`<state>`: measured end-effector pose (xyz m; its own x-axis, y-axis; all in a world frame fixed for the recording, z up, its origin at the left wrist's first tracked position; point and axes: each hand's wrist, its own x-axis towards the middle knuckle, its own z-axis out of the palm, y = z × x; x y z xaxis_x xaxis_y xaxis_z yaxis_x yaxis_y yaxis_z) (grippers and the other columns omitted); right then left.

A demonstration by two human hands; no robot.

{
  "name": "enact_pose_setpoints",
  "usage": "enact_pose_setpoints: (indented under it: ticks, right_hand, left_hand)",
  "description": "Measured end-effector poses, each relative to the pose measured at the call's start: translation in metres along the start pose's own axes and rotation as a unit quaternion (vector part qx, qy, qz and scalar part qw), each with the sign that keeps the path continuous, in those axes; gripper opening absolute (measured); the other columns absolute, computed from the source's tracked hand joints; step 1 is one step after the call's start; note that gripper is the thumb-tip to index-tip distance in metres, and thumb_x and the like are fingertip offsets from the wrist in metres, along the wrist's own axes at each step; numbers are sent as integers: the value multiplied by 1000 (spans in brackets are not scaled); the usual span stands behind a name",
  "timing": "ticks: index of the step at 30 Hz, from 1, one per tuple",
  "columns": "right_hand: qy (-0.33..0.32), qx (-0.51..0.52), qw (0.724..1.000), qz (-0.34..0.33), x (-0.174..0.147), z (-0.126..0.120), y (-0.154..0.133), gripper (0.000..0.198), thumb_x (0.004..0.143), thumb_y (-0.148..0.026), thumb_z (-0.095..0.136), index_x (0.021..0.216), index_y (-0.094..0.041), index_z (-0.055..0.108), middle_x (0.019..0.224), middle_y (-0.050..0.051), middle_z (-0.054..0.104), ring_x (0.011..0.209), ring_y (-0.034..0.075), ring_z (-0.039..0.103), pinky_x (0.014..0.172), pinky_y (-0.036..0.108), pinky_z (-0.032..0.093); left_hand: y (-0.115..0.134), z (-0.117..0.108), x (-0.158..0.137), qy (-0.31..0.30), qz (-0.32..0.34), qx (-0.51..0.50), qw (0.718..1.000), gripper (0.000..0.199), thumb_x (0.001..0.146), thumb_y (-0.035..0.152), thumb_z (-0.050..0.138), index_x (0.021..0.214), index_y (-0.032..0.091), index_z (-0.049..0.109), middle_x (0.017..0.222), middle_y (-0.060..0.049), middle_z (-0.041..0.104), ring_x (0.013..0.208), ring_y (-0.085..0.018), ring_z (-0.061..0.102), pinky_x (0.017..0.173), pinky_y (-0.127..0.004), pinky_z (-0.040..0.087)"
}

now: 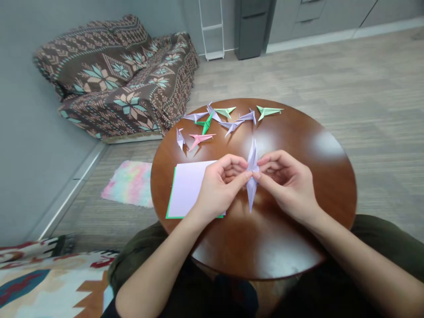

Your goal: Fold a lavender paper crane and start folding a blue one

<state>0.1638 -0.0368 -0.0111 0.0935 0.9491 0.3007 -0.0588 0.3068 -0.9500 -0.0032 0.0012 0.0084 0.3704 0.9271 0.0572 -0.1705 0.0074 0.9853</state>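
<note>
Between my two hands a lavender folded paper crane (252,154) is held above the table, one long point aimed away from me and the other toward me. My left hand (222,185) pinches its middle from the left, thumb and fingers closed on the paper. From the right, my right hand (288,183) pinches the same middle part, the thumbs nearly touching. Under my left hand and wrist lies a stack of square paper (188,185), lavender on top with green edges showing.
Several finished paper cranes stand along the table's far left side, among them a pink crane (200,139), a dark green crane (206,124) and a light green crane (267,111). The round brown table (331,185) is glossy. Beyond it is a patterned sofa (129,84).
</note>
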Motion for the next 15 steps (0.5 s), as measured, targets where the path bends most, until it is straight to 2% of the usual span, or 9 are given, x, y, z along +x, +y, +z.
enact_pose_setpoints:
  ticks: [9, 12, 15]
  right_hand:
    - [-6, -27, 999, -28, -2, 0, 2, 22, 87, -22, 85, 100, -23, 67, 89, 0, 73, 72, 12, 71, 66, 21, 58]
    - [2, -46, 998, -53, 0, -3, 1, 17, 90, -19, 80, 102, -24, 69, 89, 0, 75, 76, 13, 72, 69, 23, 59]
    - [-19, -59, 995, -85, 3, -6, 2, 18, 93, -13, 75, 105, -26, 72, 97, 1, 77, 88, 16, 75, 81, 28, 62]
  left_hand:
    - [-3, -3, -1, 0, 44, 56, 997, 29, 80, 35, 88, 91, 17, 68, 78, 1, 69, 72, -12, 67, 70, -21, 55]
    - [-5, -8, 1, -33, 76, 41, 996, 30, 80, 30, 89, 99, 18, 71, 89, -2, 74, 83, -13, 72, 77, -22, 59]
    - [-7, -11, 3, -57, 88, 22, 994, 35, 79, 25, 89, 108, 20, 71, 97, -3, 77, 89, -15, 75, 82, -24, 61]
